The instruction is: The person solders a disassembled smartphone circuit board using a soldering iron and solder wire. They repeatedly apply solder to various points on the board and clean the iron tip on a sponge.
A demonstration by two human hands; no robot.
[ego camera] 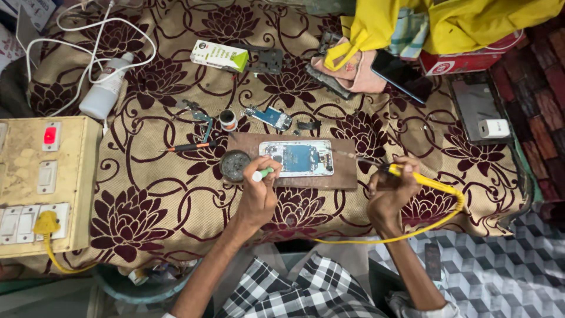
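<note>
Mid-solder at frame centre: right hand (389,191) grips the yellow soldering iron (412,175), left hand (257,191) pinches a small green-tipped tool (262,173) by the opened phone (297,158); next touch probably wants a steady tip.

A low table (147,206) wears a beige cloth (412,126) with maroon flowers; grey cube-patterned floor (500,277) lies at right, beside a red brick-patterned surface (544,88).

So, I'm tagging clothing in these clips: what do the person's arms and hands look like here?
Both forearms are bare to above the elbow. The left hand and right hand wear no gloves; no rings, watch or bracelets are visible. A pale bunched sleeve edge shows on the right upper arm, near a black-and-white checked garment.
</note>
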